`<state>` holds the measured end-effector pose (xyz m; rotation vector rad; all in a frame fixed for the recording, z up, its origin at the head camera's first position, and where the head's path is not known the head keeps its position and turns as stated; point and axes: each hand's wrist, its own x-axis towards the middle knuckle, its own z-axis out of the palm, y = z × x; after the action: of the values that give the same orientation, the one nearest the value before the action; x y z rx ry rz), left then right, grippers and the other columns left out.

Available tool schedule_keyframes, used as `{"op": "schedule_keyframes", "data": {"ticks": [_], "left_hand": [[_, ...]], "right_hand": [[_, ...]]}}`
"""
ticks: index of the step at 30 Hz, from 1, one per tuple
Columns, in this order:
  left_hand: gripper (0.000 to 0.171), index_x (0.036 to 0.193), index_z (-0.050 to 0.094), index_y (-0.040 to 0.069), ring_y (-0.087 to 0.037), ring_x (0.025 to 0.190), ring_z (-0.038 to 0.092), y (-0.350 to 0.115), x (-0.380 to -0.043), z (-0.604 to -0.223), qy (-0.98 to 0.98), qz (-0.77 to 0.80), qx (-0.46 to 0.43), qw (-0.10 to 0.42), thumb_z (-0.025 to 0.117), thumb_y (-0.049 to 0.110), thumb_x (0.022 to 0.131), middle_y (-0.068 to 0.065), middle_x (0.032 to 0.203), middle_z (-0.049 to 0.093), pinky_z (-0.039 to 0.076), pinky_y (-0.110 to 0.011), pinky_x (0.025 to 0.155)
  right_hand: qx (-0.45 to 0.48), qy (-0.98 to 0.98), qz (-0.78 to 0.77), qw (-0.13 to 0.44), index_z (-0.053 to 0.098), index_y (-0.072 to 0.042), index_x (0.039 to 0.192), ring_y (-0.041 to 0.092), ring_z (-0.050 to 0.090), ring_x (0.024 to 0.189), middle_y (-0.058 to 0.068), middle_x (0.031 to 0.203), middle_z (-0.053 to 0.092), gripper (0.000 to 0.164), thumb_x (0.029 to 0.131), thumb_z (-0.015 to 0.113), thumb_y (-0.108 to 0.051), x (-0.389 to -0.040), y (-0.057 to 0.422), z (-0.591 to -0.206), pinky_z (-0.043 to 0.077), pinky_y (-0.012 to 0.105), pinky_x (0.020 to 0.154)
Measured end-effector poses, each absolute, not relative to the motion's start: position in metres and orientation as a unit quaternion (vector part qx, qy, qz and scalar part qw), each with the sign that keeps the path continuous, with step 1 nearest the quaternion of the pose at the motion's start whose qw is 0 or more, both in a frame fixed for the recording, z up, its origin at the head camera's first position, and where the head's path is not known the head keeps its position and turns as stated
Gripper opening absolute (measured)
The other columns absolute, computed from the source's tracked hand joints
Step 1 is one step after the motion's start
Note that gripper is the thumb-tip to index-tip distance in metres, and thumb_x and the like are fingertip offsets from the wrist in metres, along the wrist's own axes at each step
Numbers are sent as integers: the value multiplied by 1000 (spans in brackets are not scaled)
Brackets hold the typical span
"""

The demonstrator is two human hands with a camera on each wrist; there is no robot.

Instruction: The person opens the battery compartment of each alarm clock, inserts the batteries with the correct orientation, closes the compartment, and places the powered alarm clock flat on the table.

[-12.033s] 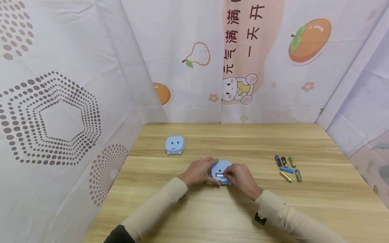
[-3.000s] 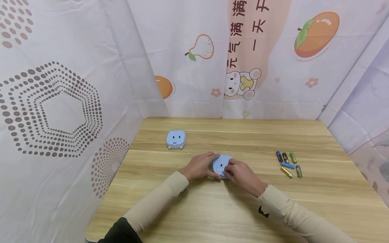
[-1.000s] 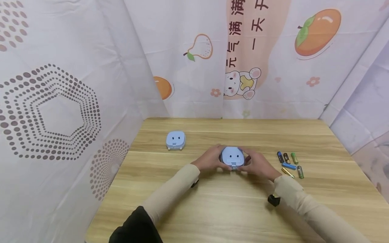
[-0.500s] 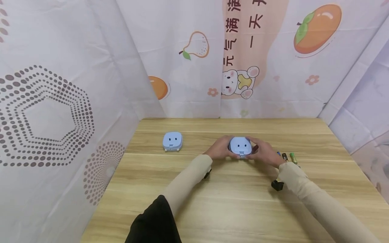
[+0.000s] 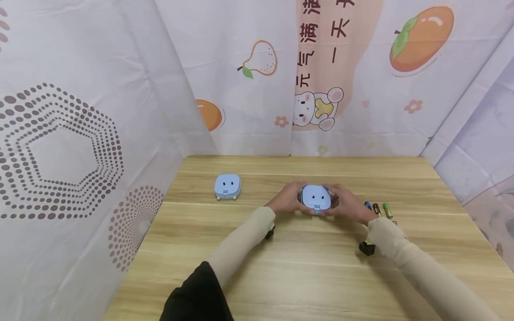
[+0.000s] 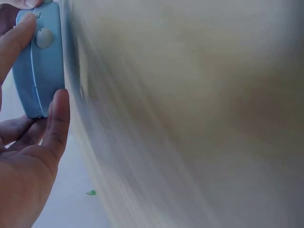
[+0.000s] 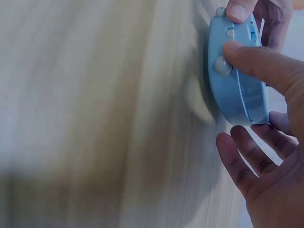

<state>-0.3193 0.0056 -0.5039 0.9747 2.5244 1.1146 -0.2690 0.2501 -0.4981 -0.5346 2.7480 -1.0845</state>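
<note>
Between both hands is a light-blue rounded-square device (image 5: 316,197) with two dark eye-like marks and a closed panel facing up. My left hand (image 5: 287,197) grips its left side, thumb at the near edge and fingers behind. From the right, my right hand (image 5: 349,206) holds it the same way. Both wrist views show the thumbs near the pale round feet on the edge of the blue device (image 6: 50,71). A shadow lies beside the blue device (image 7: 232,90) on the blurred tabletop; whether they touch I cannot tell. Its underside is hidden.
A matching blue device (image 5: 227,186) stands at the back left of the wooden table (image 5: 281,276). Several loose batteries, among them a green battery (image 5: 387,210), lie to the right, partly hidden by my right wrist. Patterned curtains (image 5: 257,111) hang behind and at the sides.
Earlier the right fingers worked at the device's open battery compartment; its cover is now on. Both hands then took hold of the device and shifted it rightward and farther back, lastly slightly nearer.
</note>
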Motion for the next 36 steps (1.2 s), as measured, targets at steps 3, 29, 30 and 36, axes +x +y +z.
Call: {"op": "schedule_keyframes", "data": {"ticks": [3,29,30,36], "left_hand": [[78,135,62,12,-6,108,59,-10,-305,-502,855,382,328,123,96,38,71,6,121,65,48,-24,95],[88,144,53,9,-9,109,54,-84,-239,-503,877,353,304,118,93,45,73,4,122,60,47,-27,95],[93,147,51,8,-10,107,54,-86,-238,-503,880,348,300,120,93,46,73,3,121,59,48,-27,94],[105,154,43,3,-14,100,56,-95,-236,-503,888,339,281,132,93,46,73,-3,116,59,50,-26,89]], "right_hand": [[-200,911,-356,65,40,0,155,29,60,105,22,138,51,101,78,92,-37,-258,239,-500,53,47,90],[-249,902,-348,60,39,0,155,35,50,130,19,147,52,105,76,91,-46,-216,167,-509,41,57,107],[-247,901,-350,61,40,-1,154,34,51,129,18,147,52,105,76,91,-47,-216,167,-509,42,56,107],[-237,897,-368,58,47,-4,150,26,56,120,13,141,57,100,72,93,-46,-222,174,-507,45,50,102]]}}
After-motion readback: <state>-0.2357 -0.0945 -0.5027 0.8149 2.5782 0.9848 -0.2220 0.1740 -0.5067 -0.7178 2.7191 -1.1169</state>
